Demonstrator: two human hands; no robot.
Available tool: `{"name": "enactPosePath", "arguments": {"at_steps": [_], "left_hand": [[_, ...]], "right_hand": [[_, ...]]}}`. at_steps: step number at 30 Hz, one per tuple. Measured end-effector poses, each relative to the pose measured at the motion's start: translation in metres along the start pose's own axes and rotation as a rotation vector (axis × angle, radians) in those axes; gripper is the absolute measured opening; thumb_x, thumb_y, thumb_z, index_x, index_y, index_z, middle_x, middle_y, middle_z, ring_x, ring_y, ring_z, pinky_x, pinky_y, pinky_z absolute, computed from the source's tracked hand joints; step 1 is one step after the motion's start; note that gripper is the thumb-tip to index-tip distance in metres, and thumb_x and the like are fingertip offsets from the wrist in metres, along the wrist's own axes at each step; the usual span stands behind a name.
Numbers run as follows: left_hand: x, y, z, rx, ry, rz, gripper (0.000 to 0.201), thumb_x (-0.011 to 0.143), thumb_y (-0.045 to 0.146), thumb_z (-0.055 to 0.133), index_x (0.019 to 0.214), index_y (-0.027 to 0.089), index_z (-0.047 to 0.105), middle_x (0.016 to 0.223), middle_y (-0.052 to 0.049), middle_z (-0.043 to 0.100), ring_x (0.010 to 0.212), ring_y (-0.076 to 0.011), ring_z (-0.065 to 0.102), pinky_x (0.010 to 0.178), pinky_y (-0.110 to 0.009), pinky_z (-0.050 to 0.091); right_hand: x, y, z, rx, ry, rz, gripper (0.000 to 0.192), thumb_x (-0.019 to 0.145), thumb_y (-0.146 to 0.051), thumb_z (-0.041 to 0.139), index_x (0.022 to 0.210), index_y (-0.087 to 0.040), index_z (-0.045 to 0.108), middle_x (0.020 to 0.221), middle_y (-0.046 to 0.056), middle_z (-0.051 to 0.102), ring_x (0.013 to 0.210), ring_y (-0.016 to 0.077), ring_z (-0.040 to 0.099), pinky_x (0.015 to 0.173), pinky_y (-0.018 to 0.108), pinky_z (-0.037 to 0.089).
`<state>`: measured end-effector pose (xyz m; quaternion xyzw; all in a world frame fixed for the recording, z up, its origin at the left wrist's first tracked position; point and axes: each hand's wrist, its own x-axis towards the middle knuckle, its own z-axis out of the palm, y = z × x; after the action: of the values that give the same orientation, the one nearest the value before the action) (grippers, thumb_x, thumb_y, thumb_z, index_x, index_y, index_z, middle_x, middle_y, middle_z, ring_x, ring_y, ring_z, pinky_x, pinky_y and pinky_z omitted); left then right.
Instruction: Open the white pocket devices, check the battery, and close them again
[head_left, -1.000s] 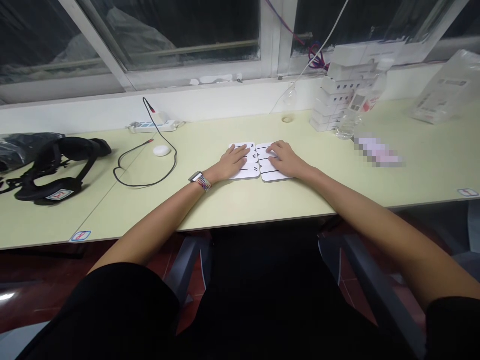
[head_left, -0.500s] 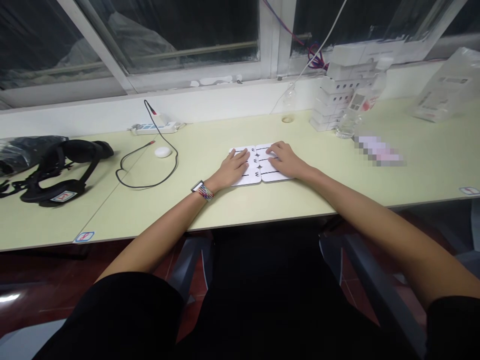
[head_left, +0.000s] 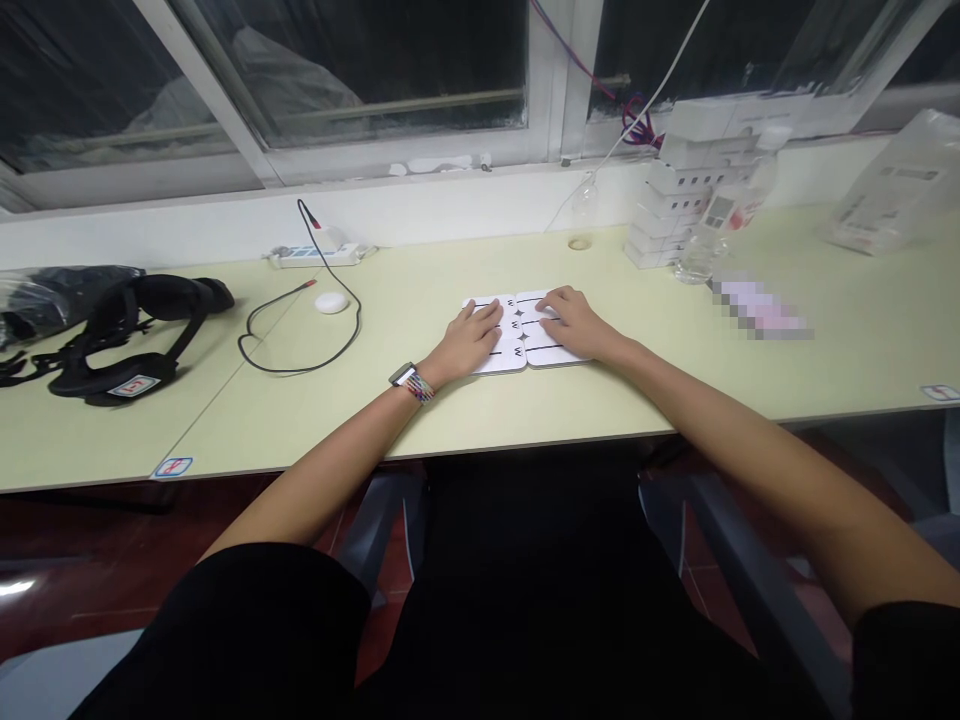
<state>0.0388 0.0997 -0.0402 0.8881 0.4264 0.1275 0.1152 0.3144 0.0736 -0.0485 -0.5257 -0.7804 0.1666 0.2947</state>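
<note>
So, using the power strip (head_left: pixel 319 256) by the wall as the reference point: the white cards (head_left: pixel 532 334) lie flat on the table (head_left: pixel 450 420), off to its right and nearer the person. They're rounded-corner ones with black lines and W-looking marks, set edge to edge in two columns that touch.

Left hand (head_left: pixel 469 345) is palm-down with fingers spread, resting on the left column. Right hand (head_left: pixel 581 325) is on the right column, fingers a bit bent, loosely laid on top rather than wrapped around anything. There's a watch with a multicoloured band (head_left: pixel 420 385) on the left wrist.

Just in front of the strip there's a round white thing (head_left: pixel 331 302), with a black cable (head_left: pixel 300 372) looping around it. Left of the strip and nearer the person is some black strappy headset-looking gear (head_left: pixel 101 378). Well off to the strip's right: stacked white boxes (head_left: pixel 671 205), a clear bottle (head_left: pixel 724 210) in front of them, then a pixelated item (head_left: pixel 761 305) nearer the person, too blurred to make out.
</note>
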Motion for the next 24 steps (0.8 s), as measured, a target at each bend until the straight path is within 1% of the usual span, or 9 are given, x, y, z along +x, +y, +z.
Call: {"name": "enactPosePath", "arguments": {"at_steps": [1,3,6,9,12,17,20,24], "left_hand": [[0.0002,-0.0004,0.0002,-0.001,0.001,0.002,0.069,0.113,0.049,0.024,0.174,0.023,0.042,0.186,-0.002,0.029,0.174,-0.0352,0.022,0.144,-0.058,0.015],[0.0006,-0.0002,0.0001,0.004,0.002,0.013,0.069,0.113,0.047,0.023,0.174,0.021,0.042,0.186,-0.004,0.029,0.173,-0.0343,0.024,0.144,-0.057,0.013],[0.0012,0.0011,-0.0002,0.020,0.002,0.038,0.069,0.113,0.044,0.022,0.173,0.016,0.042,0.186,-0.008,0.031,0.172,-0.0313,0.028,0.146,-0.052,0.010],[0.0014,0.0013,0.0009,0.028,0.017,0.055,0.065,0.114,0.042,0.023,0.172,0.020,0.043,0.185,-0.006,0.034,0.171,-0.0305,0.030,0.145,-0.054,0.013],[0.0013,0.0008,0.0023,0.025,0.036,0.034,0.064,0.114,0.043,0.024,0.171,0.023,0.045,0.184,-0.005,0.035,0.172,-0.0312,0.028,0.144,-0.057,0.017],[0.0014,0.0038,0.0009,0.018,0.042,0.047,0.063,0.113,0.040,0.024,0.167,0.022,0.049,0.182,-0.007,0.040,0.170,-0.0292,0.033,0.145,-0.055,0.015],[0.0014,0.0056,-0.0006,0.014,0.040,0.055,0.063,0.112,0.039,0.024,0.166,0.020,0.050,0.181,-0.009,0.041,0.170,-0.0282,0.034,0.145,-0.054,0.014],[0.0015,0.0051,-0.0012,0.013,0.040,0.053,0.063,0.112,0.039,0.024,0.166,0.019,0.050,0.182,-0.009,0.041,0.170,-0.0280,0.033,0.145,-0.054,0.014]], "right_hand": [[0.0001,0.0000,-0.0001,-0.001,0.000,-0.001,0.033,0.103,-0.037,0.054,0.131,-0.025,0.067,0.144,0.016,0.056,0.147,0.0391,0.046,0.128,0.065,0.036],[0.0000,-0.0003,-0.0004,-0.002,-0.003,0.000,0.034,0.103,-0.037,0.054,0.132,-0.025,0.067,0.145,0.016,0.056,0.147,0.0395,0.046,0.129,0.066,0.036],[-0.0007,-0.0017,-0.0008,-0.004,-0.007,0.012,0.035,0.103,-0.038,0.054,0.132,-0.024,0.067,0.146,0.017,0.056,0.148,0.0398,0.046,0.129,0.066,0.036],[-0.0016,-0.0028,-0.0014,-0.007,-0.012,0.019,0.036,0.103,-0.038,0.053,0.133,-0.023,0.067,0.146,0.017,0.056,0.149,0.0397,0.045,0.129,0.064,0.037],[-0.0023,-0.0034,-0.0020,-0.005,-0.014,0.018,0.036,0.103,-0.038,0.053,0.133,-0.024,0.067,0.147,0.018,0.056,0.149,0.0400,0.045,0.129,0.065,0.036],[-0.0033,-0.0044,-0.0030,0.010,-0.025,0.024,0.037,0.103,-0.039,0.052,0.135,-0.025,0.066,0.147,0.016,0.055,0.149,0.0396,0.044,0.129,0.066,0.036],[-0.0036,-0.0051,-0.0036,0.010,-0.036,0.035,0.038,0.103,-0.039,0.052,0.136,-0.025,0.066,0.147,0.017,0.054,0.149,0.0391,0.044,0.129,0.065,0.036],[-0.0035,-0.0053,-0.0038,0.010,-0.034,0.034,0.037,0.103,-0.039,0.052,0.135,-0.026,0.066,0.147,0.016,0.055,0.149,0.0391,0.044,0.129,0.066,0.036]]}}
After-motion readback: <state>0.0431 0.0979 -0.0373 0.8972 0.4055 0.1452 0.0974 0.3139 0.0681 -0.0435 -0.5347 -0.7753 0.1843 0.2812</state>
